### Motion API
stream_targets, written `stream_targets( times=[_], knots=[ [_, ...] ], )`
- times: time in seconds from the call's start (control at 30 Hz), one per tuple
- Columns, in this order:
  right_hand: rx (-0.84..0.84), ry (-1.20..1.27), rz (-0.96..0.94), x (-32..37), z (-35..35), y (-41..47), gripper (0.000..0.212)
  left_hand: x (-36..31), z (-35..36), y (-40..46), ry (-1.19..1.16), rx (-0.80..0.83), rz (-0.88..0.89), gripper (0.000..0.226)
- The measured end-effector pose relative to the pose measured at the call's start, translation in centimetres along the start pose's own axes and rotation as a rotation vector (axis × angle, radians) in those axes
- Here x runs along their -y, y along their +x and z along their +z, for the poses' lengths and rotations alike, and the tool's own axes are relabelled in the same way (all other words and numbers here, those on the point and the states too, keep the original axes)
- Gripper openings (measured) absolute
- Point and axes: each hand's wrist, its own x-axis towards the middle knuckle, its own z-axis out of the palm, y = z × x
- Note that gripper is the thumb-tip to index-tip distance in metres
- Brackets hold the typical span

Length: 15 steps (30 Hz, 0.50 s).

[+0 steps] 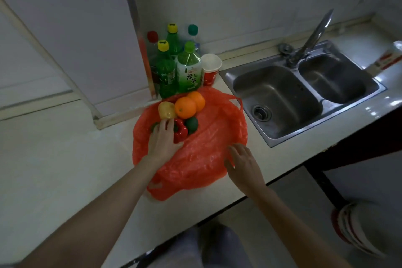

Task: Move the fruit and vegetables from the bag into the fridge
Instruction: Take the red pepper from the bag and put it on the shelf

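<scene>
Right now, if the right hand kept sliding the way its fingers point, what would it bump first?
Probably the red plastic bag: the right hand points up-left at its crumpled edge, fingertips about touching. The green fruit lies farther along.

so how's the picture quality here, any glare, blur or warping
Head view: dim overall, with glare on the glossy counter right of the sink; wide-angle warping bends the counter's edges; the tap and bottle caps look soft, the oranges and left hand fairly sharp.

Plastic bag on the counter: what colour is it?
Red-orange, translucent plastic bag; it shows in the head view.
</scene>
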Motion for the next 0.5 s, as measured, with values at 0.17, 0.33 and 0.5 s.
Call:
stream_targets(
  times=[0.17, 0.33, 0.5],
  knots=[
    [0.078, 0.011, -0.049, -0.7, 0.4, 2.7, 0.040, -0.4, 1.3, 1.5, 0.059, -0.029, -0.024, 0.091],
    [0.150, 0.047, -0.170, -1.6, 0.8, 6.5, 0.041, -1.3, 1.8, 1.6, 0.012, -0.113, -0.055, 0.084],
    [0.179, 0.107, -0.321, -2.2, 0.8, 10.5, 0.037, -2.4, 1.6, -1.0, -0.018, -0.203, -0.184, 0.081]
  ],
)
